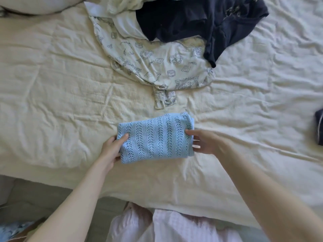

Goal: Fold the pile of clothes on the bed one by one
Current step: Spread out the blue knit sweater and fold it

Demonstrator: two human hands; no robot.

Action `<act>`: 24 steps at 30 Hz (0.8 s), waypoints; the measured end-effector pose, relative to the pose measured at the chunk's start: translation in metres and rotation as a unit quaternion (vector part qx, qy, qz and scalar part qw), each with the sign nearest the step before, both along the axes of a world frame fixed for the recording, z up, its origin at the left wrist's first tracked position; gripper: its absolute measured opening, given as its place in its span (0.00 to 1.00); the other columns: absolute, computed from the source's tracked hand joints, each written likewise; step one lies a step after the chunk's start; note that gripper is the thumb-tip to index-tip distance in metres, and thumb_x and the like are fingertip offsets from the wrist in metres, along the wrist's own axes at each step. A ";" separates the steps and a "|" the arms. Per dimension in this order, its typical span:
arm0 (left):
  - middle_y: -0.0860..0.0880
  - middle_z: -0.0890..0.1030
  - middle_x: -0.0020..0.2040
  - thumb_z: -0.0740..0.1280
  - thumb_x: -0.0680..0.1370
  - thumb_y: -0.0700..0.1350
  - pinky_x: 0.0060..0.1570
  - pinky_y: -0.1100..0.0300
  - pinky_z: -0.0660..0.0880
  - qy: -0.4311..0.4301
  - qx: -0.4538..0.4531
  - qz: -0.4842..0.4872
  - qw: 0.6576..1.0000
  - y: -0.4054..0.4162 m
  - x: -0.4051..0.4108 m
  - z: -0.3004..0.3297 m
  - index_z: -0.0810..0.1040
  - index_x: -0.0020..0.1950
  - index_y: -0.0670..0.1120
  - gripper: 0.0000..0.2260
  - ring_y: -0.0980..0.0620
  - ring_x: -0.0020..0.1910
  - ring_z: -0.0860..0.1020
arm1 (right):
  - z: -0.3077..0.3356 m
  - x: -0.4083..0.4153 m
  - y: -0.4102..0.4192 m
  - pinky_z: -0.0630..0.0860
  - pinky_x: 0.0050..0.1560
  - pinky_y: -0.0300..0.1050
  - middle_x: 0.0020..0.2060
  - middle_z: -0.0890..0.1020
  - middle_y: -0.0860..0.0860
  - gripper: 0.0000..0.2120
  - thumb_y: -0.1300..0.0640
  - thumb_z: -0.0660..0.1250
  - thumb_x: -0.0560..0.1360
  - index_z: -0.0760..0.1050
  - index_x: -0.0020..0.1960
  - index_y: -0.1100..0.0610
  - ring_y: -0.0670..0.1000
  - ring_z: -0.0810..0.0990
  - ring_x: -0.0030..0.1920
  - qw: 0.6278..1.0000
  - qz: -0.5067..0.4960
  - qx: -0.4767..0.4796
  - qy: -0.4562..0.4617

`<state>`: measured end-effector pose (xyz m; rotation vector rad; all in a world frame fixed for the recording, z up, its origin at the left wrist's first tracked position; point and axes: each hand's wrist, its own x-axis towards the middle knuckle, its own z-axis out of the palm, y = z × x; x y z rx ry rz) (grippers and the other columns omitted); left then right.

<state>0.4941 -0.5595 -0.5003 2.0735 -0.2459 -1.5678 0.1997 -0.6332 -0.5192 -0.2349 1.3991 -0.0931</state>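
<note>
A light blue open-knit top (pixel 155 138), folded into a compact rectangle, lies on the cream bedspread (pixel 61 102) near the bed's front edge. My left hand (pixel 111 147) grips its left end, thumb on top and fingers underneath. My right hand (pixel 204 140) holds its right end, thumb on the knit and fingers beneath the edge. Beyond it lies the pile: a pale printed garment (pixel 157 62) with a dark navy garment (pixel 201 21) over its far side and a white piece (pixel 125 27) at the back.
A pillow (pixel 35 4) sits at the far left corner. Another dark item (pixel 319 128) pokes in at the right edge. The bed's front edge runs across below my arms, with grey floor (pixel 43 198) and my pink trousers (pixel 174 226) beneath.
</note>
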 end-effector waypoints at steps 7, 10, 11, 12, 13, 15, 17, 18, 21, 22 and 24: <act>0.49 0.83 0.49 0.69 0.75 0.50 0.39 0.56 0.75 0.023 -0.003 -0.069 0.997 0.057 -0.010 0.066 0.78 0.54 0.49 0.10 0.48 0.47 0.81 | 0.063 -0.015 0.104 0.75 0.49 0.46 0.46 0.80 0.52 0.10 0.57 0.70 0.74 0.76 0.54 0.57 0.51 0.79 0.45 0.994 -0.101 -0.006 0.030; 0.49 0.83 0.47 0.69 0.75 0.50 0.41 0.56 0.77 0.030 -0.014 -0.130 0.991 0.068 -0.023 0.090 0.79 0.52 0.48 0.09 0.49 0.45 0.81 | 0.090 -0.028 0.156 0.75 0.52 0.46 0.47 0.80 0.51 0.11 0.56 0.69 0.74 0.75 0.55 0.56 0.51 0.79 0.47 0.986 -0.162 -0.022 0.025; 0.49 0.83 0.46 0.69 0.75 0.50 0.41 0.57 0.76 0.029 -0.019 -0.154 0.987 0.069 -0.030 0.097 0.79 0.52 0.48 0.09 0.49 0.44 0.80 | 0.099 -0.034 0.172 0.74 0.54 0.46 0.46 0.81 0.51 0.10 0.55 0.69 0.74 0.75 0.55 0.56 0.50 0.79 0.46 0.982 -0.184 -0.027 0.023; 0.50 0.83 0.46 0.69 0.75 0.50 0.40 0.58 0.75 0.028 -0.027 -0.181 0.983 0.069 -0.039 0.104 0.79 0.52 0.48 0.09 0.50 0.44 0.80 | 0.110 -0.040 0.189 0.73 0.55 0.46 0.44 0.81 0.50 0.10 0.55 0.69 0.74 0.76 0.54 0.56 0.50 0.79 0.46 0.977 -0.208 -0.034 0.025; 0.50 0.82 0.46 0.69 0.76 0.50 0.39 0.59 0.74 0.032 -0.041 -0.210 0.976 0.067 -0.050 0.112 0.79 0.53 0.49 0.08 0.51 0.43 0.80 | 0.120 -0.048 0.203 0.72 0.55 0.45 0.43 0.81 0.50 0.09 0.55 0.70 0.74 0.76 0.53 0.55 0.49 0.78 0.45 0.970 -0.238 -0.045 0.030; 0.52 0.82 0.46 0.68 0.76 0.50 0.39 0.60 0.73 0.041 -0.072 -0.274 0.958 0.063 -0.077 0.130 0.79 0.52 0.50 0.07 0.52 0.44 0.80 | 0.141 -0.063 0.231 0.73 0.56 0.46 0.43 0.80 0.50 0.07 0.57 0.70 0.74 0.77 0.51 0.55 0.49 0.77 0.45 0.947 -0.311 -0.067 0.051; 0.54 0.83 0.42 0.68 0.76 0.50 0.38 0.60 0.73 0.049 -0.100 -0.331 0.937 0.064 -0.106 0.149 0.79 0.51 0.51 0.05 0.54 0.41 0.80 | 0.165 -0.078 0.261 0.72 0.62 0.50 0.44 0.80 0.52 0.06 0.59 0.69 0.74 0.77 0.50 0.56 0.51 0.77 0.47 0.917 -0.384 -0.090 0.068; 0.55 0.83 0.40 0.68 0.76 0.49 0.37 0.60 0.73 0.056 -0.110 -0.357 0.926 0.066 -0.120 0.158 0.79 0.49 0.51 0.04 0.55 0.40 0.80 | 0.176 -0.085 0.278 0.72 0.63 0.52 0.44 0.80 0.52 0.05 0.60 0.69 0.74 0.77 0.50 0.56 0.51 0.77 0.47 0.903 -0.411 -0.100 0.075; 0.53 0.84 0.41 0.69 0.75 0.50 0.37 0.59 0.72 0.075 -0.125 -0.433 0.889 0.083 -0.164 0.178 0.79 0.48 0.51 0.05 0.54 0.41 0.81 | 0.201 -0.106 0.336 0.74 0.56 0.52 0.44 0.80 0.52 0.04 0.60 0.68 0.74 0.78 0.49 0.55 0.52 0.77 0.45 0.865 -0.478 -0.121 0.093; 0.52 0.84 0.43 0.69 0.75 0.50 0.37 0.59 0.72 0.082 -0.126 -0.456 0.877 0.091 -0.179 0.182 0.79 0.49 0.50 0.06 0.53 0.42 0.81 | 0.206 -0.114 0.356 0.74 0.53 0.51 0.43 0.80 0.52 0.04 0.60 0.68 0.74 0.78 0.49 0.55 0.52 0.77 0.44 0.853 -0.496 -0.123 0.103; 0.51 0.84 0.44 0.69 0.75 0.50 0.37 0.59 0.73 0.094 -0.120 -0.494 0.856 0.110 -0.208 0.187 0.80 0.51 0.50 0.08 0.52 0.42 0.81 | 0.213 -0.125 0.396 0.74 0.47 0.47 0.42 0.80 0.52 0.04 0.59 0.68 0.74 0.77 0.48 0.54 0.51 0.77 0.43 0.829 -0.533 -0.117 0.123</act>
